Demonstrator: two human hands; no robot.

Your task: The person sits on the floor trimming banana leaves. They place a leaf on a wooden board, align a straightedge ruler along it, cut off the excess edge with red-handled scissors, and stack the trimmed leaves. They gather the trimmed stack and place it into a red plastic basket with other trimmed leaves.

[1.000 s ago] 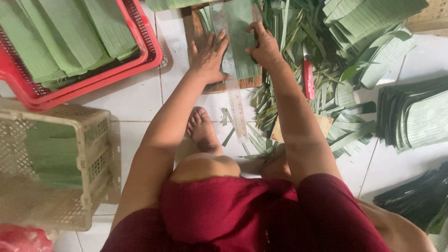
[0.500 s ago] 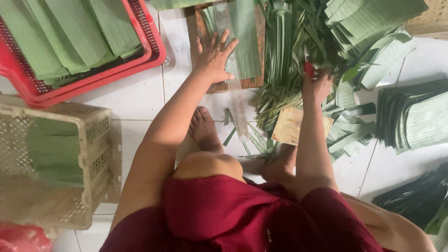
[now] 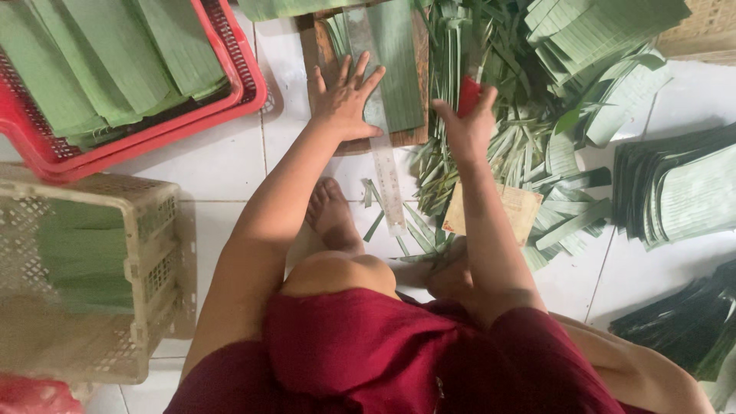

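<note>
Green leaf strip (image 3: 399, 69) lay on the board (image 3: 418, 134), pinned flat with a ruler (image 3: 381, 134) by the splayed left hand (image 3: 345, 100). Right hand (image 3: 468, 126), beside the board, clenched a red-handled knife (image 3: 469, 90). A slipping ruler could expose those fingers.

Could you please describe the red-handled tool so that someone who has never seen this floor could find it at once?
Start at the wooden board lying on the white tiled floor at the top centre. Just right of it, over the heap of leaf trimmings, the right hand grips the red-handled tool. It is the only small red thing among the green leaves.
</note>
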